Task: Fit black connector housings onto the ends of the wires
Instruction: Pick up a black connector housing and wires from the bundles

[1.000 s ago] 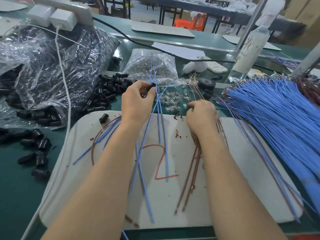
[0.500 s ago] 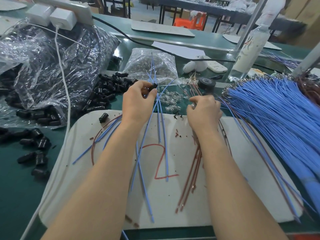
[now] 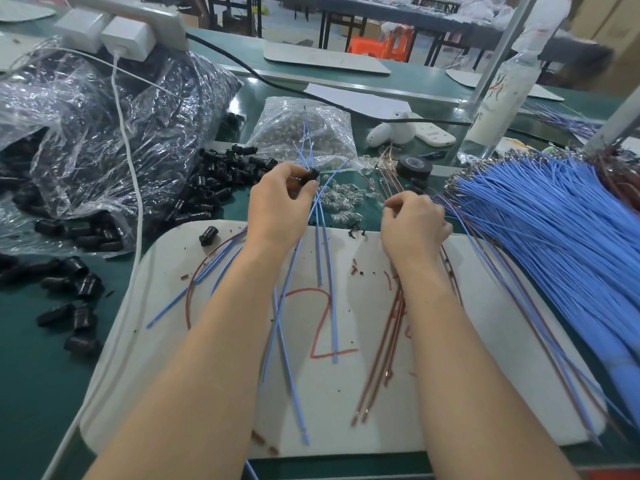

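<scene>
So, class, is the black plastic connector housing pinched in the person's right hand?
No, the left hand pinches the black connector housing; the right hand grips thin brown wires.

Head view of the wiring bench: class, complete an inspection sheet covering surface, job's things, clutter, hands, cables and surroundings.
Surface: white board marked with a red 2, on a green bench.
Job's things: black housing held with blue wires; loose housings; blue wire bundle at right; red-brown wires.
Clutter: plastic bag of housings, clear bag of small parts, tape roll, bottle, scraps on the board.
Hands: left hand pinches the black housing; right hand pinches the red-brown wires.
Cables: white cable from a charger; black cable behind.
Surroundings: other benches, orange stool.
</scene>
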Demonstrator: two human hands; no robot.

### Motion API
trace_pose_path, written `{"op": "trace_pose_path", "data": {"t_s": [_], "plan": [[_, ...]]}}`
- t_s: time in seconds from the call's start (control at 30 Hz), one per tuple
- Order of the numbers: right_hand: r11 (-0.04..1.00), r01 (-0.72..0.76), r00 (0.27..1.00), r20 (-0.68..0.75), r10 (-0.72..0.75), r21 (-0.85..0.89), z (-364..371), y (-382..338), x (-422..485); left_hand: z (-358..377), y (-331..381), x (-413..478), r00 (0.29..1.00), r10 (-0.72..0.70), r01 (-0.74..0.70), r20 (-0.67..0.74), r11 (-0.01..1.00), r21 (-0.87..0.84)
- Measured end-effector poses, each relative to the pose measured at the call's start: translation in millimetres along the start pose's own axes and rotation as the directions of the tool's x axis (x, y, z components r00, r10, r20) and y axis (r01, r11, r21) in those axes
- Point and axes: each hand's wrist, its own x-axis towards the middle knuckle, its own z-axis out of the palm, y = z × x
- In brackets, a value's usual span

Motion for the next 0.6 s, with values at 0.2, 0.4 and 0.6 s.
{"op": "trace_pose_path", "data": {"t_s": [0.2,0.4,0.6], "plan": [[0.705,0.138,0.978,0.015,-0.206,0.696,-15,-24,-10,4,3,-3,0.995,0.064,-0.06,0.074,0.997,-0.047],[0.593,0.166,0.954,0.025,-0.3,0.788,-17,-35,-18,3,5,-5,0.984,0.13,-0.12,0.121,0.989,-0.085],[0.654,0.203,0.96,-0.017,-0.28,0.729,-19,-34,-18,3,4,-5,0.981,0.14,-0.129,0.137,0.988,-0.089]]}}
